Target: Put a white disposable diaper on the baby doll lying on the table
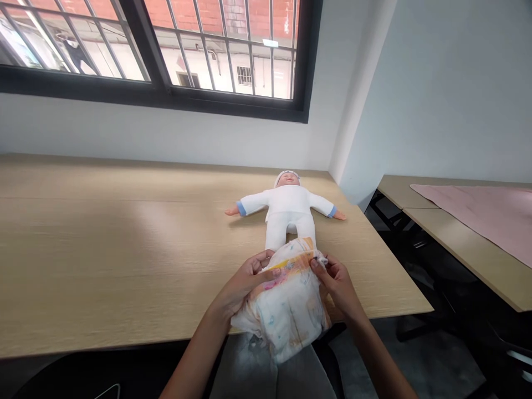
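A white diaper (291, 310) with an orange and yellow printed band hangs between my hands, over the table's front edge and above my lap. My left hand (249, 280) grips its left side, thumb on the printed front. At its upper right corner, my right hand (334, 280) pinches the edge between thumb and fingers. Just beyond the diaper a baby doll (290, 202) lies on its back, arms spread wide. It wears a white suit with blue cuffs and a white cap. The diaper hides the doll's lower legs and feet.
The light wooden table (124, 249) runs along the wall beneath a barred window (233, 50). To the right, across a gap, stands a second table (461, 227) with a pink cloth (490, 210) spread on it.
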The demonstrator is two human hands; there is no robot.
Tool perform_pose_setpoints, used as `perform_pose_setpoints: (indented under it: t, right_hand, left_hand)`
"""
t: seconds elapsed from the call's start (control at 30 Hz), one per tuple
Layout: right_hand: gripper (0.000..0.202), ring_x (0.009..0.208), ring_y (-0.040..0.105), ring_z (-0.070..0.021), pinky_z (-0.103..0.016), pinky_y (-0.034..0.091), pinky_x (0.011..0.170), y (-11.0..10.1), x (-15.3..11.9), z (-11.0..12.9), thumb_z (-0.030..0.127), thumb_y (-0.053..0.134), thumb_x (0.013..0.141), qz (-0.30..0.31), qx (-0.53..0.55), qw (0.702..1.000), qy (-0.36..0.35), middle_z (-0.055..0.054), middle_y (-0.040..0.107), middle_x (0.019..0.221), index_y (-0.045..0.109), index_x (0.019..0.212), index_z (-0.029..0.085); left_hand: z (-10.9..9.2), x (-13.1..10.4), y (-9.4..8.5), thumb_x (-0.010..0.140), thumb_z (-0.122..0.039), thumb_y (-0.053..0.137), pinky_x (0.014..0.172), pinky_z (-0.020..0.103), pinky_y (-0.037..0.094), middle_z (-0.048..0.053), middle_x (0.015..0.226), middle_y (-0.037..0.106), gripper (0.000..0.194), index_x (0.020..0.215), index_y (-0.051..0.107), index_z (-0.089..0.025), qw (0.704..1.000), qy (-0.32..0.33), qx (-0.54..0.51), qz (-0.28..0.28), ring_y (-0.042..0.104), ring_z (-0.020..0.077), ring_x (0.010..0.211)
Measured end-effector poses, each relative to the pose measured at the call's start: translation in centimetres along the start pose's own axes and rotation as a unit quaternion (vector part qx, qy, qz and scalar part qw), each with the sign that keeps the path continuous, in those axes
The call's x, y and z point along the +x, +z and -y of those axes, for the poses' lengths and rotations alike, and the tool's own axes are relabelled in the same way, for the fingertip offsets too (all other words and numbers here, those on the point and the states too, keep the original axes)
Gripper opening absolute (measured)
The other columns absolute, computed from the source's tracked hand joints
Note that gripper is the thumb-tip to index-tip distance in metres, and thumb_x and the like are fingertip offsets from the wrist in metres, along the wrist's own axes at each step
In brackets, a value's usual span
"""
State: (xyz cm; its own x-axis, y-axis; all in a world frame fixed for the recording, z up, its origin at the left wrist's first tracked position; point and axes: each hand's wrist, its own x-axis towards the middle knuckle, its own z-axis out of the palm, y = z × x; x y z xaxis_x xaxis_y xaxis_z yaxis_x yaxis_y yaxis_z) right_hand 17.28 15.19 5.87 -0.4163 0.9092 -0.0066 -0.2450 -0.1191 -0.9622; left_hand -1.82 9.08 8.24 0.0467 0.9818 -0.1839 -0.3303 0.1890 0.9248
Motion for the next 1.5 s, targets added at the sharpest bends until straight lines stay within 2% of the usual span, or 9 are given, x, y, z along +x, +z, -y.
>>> perform_pose_setpoints:
  t: [0.3, 0.6, 0.93, 1.1, 1.2, 1.27, 1.33, 1.4, 1.5]
  right_hand:
    - [0.034, 0.064, 0.055, -0.0155, -0.025, 0.045, 0.059, -0.4, -0.1, -0.5, 0.048, 0.071, 0.07, -0.04, -0.001, 0.999, -0.005, -0.002, 0.063, 0.073, 0.06, 0.082, 0.018]
    - [0.036, 0.079, 0.061, -0.0206, -0.03, 0.049, 0.069, 0.5, -1.0, 0.2, 0.051, 0.068, 0.071, 0.016, 0.005, 1.0, 0.01, -0.005, 0.068, 0.087, 0.062, 0.09, 0.021]
    - [0.032, 0.068, 0.057, -0.017, -0.026, 0.046, 0.06, 0.4, -0.6, 0.0, 0.047, 0.07, 0.071, -0.046, 0.008, 0.999, 0.002, -0.003, 0.065, 0.076, 0.061, 0.082, 0.018]
    - [0.032, 0.071, 0.057, -0.0182, -0.027, 0.047, 0.062, 0.3, -0.4, -0.4, 0.047, 0.069, 0.072, -0.052, -0.006, 0.999, -0.003, -0.004, 0.064, 0.079, 0.06, 0.084, 0.019]
    - [0.031, 0.075, 0.058, -0.0192, -0.03, 0.049, 0.065, 0.0, -0.4, -0.9, 0.047, 0.063, 0.077, -0.074, -0.07, 0.994, -0.038, -0.004, 0.063, 0.083, 0.057, 0.091, 0.02]
    - [0.031, 0.087, 0.058, -0.0212, -0.034, 0.05, 0.075, -0.1, -0.6, -0.9, 0.043, 0.061, 0.08, -0.124, -0.167, 0.97, -0.129, -0.006, 0.062, 0.095, 0.055, 0.102, 0.021]
    - [0.028, 0.101, 0.055, -0.0229, -0.04, 0.047, 0.089, -0.2, -1.0, -0.6, 0.034, 0.06, 0.082, -0.143, -0.289, 0.909, -0.262, -0.007, 0.059, 0.107, 0.057, 0.107, 0.024]
    - [0.021, 0.112, 0.049, -0.0242, -0.045, 0.042, 0.097, 0.0, -1.4, 0.0, 0.026, 0.059, 0.083, -0.095, -0.404, 0.834, -0.363, -0.007, 0.056, 0.113, 0.062, 0.104, 0.028]
    - [0.025, 0.122, 0.041, -0.0259, -0.05, 0.036, 0.104, 0.7, -1.8, 0.8, 0.02, 0.057, 0.084, -0.014, -0.517, 0.753, -0.407, -0.005, 0.053, 0.122, 0.065, 0.104, 0.032]
  left_hand:
    - [0.4, 0.2, -0.7, 0.065, -0.019, 0.076, 0.072, 0.025, 0.052, 0.005, 0.094, 0.069, 0.031, 0.09, 0.058, -0.016, 0.998, 0.049, -0.038, -0.003, 0.065, 0.0163, 0.08]
    - [0.6, 0.3, -0.9, 0.064, -0.019, 0.076, 0.071, 0.025, 0.052, 0.005, 0.094, 0.07, 0.033, 0.09, 0.057, -0.016, 0.998, 0.063, -0.029, 0.005, 0.066, 0.0172, 0.08]
    - [0.5, 0.1, -0.7, 0.066, -0.019, 0.076, 0.069, 0.023, 0.05, 0.001, 0.084, 0.069, 0.03, 0.091, 0.059, -0.017, 0.997, 0.073, -0.025, -0.014, 0.064, 0.015, 0.076]
    - [0.4, -0.2, -0.5, 0.06, -0.018, 0.079, 0.072, 0.025, 0.05, 0.004, 0.099, 0.069, 0.048, 0.103, 0.057, -0.019, 0.998, 0.054, -0.002, 0.015, 0.065, 0.0179, 0.084]
    - [0.4, -0.2, -0.6, 0.059, -0.017, 0.079, 0.07, 0.024, 0.05, 0.003, 0.096, 0.069, 0.05, 0.104, 0.056, -0.02, 0.999, 0.035, 0.021, 0.019, 0.065, 0.0173, 0.082]
    - [0.4, -0.1, -0.6, 0.061, -0.018, 0.079, 0.069, 0.024, 0.05, 0.003, 0.094, 0.07, 0.048, 0.103, 0.056, -0.02, 0.999, 0.038, 0.033, 0.012, 0.065, 0.0169, 0.083]
    - [0.5, -0.1, -0.6, 0.063, -0.02, 0.078, 0.069, 0.024, 0.05, 0.003, 0.093, 0.07, 0.047, 0.104, 0.055, -0.02, 0.998, 0.041, 0.039, 0.012, 0.065, 0.0165, 0.082]
    - [0.5, -0.1, -0.5, 0.065, -0.022, 0.077, 0.068, 0.023, 0.049, 0.003, 0.093, 0.07, 0.046, 0.105, 0.054, -0.02, 0.998, 0.039, 0.043, 0.017, 0.065, 0.0161, 0.08]
    - [0.4, -0.4, -0.2, 0.066, -0.023, 0.077, 0.068, 0.023, 0.049, 0.003, 0.093, 0.07, 0.045, 0.105, 0.054, -0.02, 0.998, 0.041, 0.044, 0.016, 0.065, 0.0154, 0.078]
